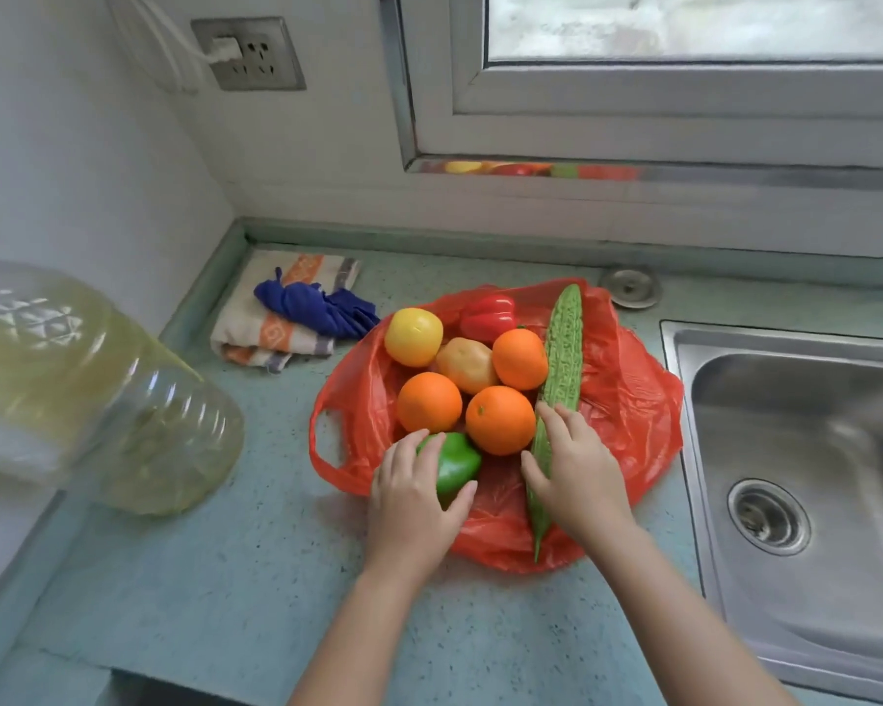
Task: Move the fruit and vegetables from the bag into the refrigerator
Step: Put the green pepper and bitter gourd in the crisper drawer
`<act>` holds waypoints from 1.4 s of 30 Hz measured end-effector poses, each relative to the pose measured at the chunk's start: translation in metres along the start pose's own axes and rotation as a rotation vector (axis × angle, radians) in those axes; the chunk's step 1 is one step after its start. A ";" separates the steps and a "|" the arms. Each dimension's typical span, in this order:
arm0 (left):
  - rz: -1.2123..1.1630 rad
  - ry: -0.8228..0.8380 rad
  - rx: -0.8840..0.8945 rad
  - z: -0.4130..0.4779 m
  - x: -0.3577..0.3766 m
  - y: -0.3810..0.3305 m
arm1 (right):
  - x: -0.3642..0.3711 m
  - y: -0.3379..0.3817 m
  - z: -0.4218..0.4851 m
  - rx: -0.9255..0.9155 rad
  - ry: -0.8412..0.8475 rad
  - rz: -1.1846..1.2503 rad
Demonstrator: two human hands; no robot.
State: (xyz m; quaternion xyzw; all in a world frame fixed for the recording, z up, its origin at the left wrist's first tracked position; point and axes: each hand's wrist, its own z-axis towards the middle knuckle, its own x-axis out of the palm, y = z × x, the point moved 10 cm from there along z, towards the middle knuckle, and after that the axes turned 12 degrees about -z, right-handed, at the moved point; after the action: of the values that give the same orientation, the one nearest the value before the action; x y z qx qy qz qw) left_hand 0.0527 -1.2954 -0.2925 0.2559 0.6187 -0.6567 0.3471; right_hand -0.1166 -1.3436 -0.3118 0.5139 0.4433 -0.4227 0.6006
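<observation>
At the far left of the desk [256,552] stands a big jug of yellow oil [98,389], near enough that an elbow swinging out could knock it, so the left arm is best drawn straight back. Past a folded towel [276,318] lies the red bag [633,400], opened flat with the produce heaped on it; the refrigerator is not in view.

The left hand [414,507] has its fingers curled round the green pepper [457,463] at the bag's near edge. That looks a sound hold. The pepper touches an orange [429,402], so lifting straight up before pulling away should keep the round fruit from rolling.

The right hand [577,476] wraps thumb and fingers round the bitter gourd [562,359], gripping it below its middle. The gourd is long and lies against two more oranges [500,420], and most of its length runs out beyond the hand. I would slide the grip nearer the middle, or the far end will likely droop and sweep the fruit. Its warty skin should give good purchase, so no hard squeeze is needed.

The sink [796,450] opens just right of the bag; anything nudged that way could roll in.
</observation>
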 end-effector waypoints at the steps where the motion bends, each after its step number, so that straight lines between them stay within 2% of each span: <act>1: 0.000 0.013 -0.003 0.001 0.003 0.003 | 0.004 -0.002 0.000 0.018 0.020 -0.007; 12: -0.026 0.070 -0.043 0.008 0.012 0.022 | 0.024 -0.016 -0.001 0.178 0.079 -0.056; 20: -0.052 0.142 -0.082 0.005 0.019 0.034 | 0.037 -0.019 -0.009 0.293 0.144 0.128; 27: -0.095 0.119 -0.077 0.008 0.015 0.031 | 0.032 -0.023 -0.009 0.366 0.070 0.293; 32: -0.119 0.060 -0.030 0.012 0.005 0.020 | 0.012 -0.029 -0.010 0.409 -0.040 0.345; 42: -0.293 -0.010 0.064 0.014 -0.028 -0.017 | -0.029 -0.032 -0.028 0.416 -0.113 0.403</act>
State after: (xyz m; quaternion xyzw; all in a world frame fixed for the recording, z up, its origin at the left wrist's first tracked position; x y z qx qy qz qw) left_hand 0.0584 -1.3050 -0.2587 0.1704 0.6263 -0.7211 0.2422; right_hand -0.1578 -1.3178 -0.2936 0.6793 0.2020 -0.4045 0.5780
